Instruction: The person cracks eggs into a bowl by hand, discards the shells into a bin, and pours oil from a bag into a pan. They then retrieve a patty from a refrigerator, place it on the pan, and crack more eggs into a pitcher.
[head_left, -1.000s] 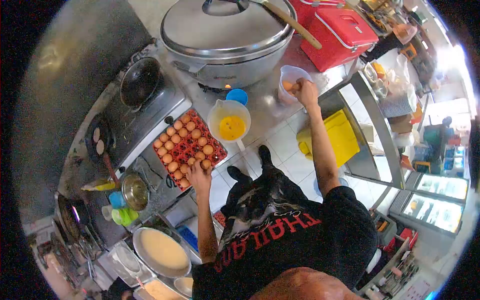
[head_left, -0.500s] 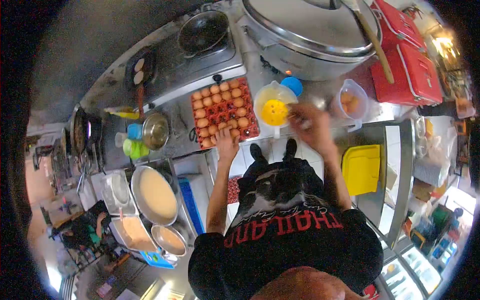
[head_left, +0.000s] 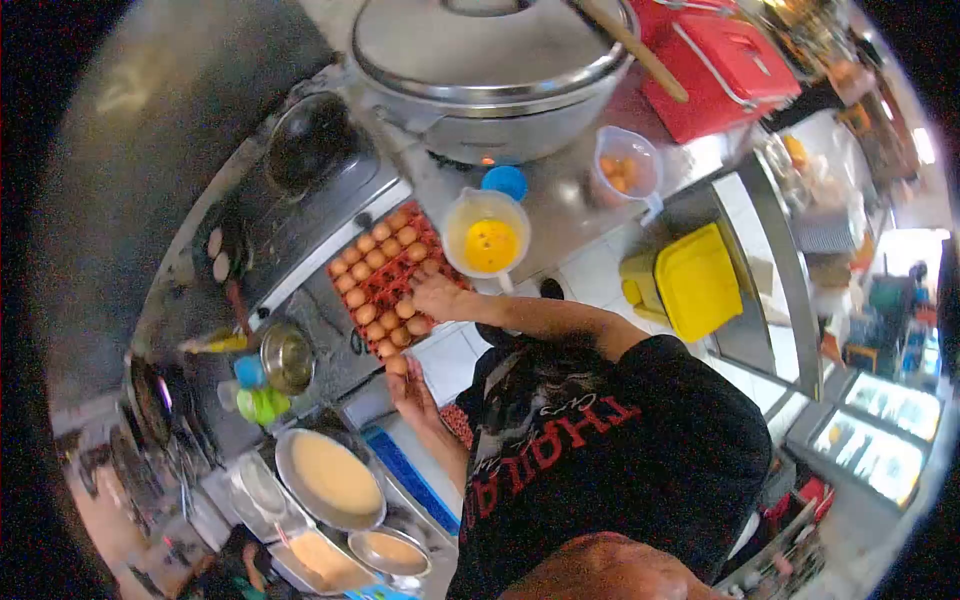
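A red egg tray (head_left: pixel 385 285) lies at the counter's edge, partly filled with brown eggs, with bare cells around its middle. At its near corner, my left hand (head_left: pixel 412 392) is closed around a brown egg (head_left: pixel 397 365). My right hand (head_left: pixel 437 294) reaches across the tray's right side, its fingers bent down among the cells; whether they grip an egg is hidden. Just right of the tray stands a translucent pitcher (head_left: pixel 457 222) with yellow yolks (head_left: pixel 490 245) in it. Farther right, a second pitcher (head_left: pixel 640 155) holds what look like eggs or shells.
A big lidded steel pot (head_left: pixel 500 110) stands behind the pitchers, next to a blue lid (head_left: pixel 505 182). Red cooler boxes (head_left: pixel 725 75) are at the back right. A stove (head_left: pixel 350 185) and a steel bowl (head_left: pixel 287 357) lie left. Batter fills a large bowl (head_left: pixel 290 490) nearby. A yellow bin (head_left: pixel 705 285) stands below.
My right hand has moved from beside the yolk pitcher to the egg tray. My left hand has shifted to the tray's near corner and taken an egg. The view has turned and shifted.
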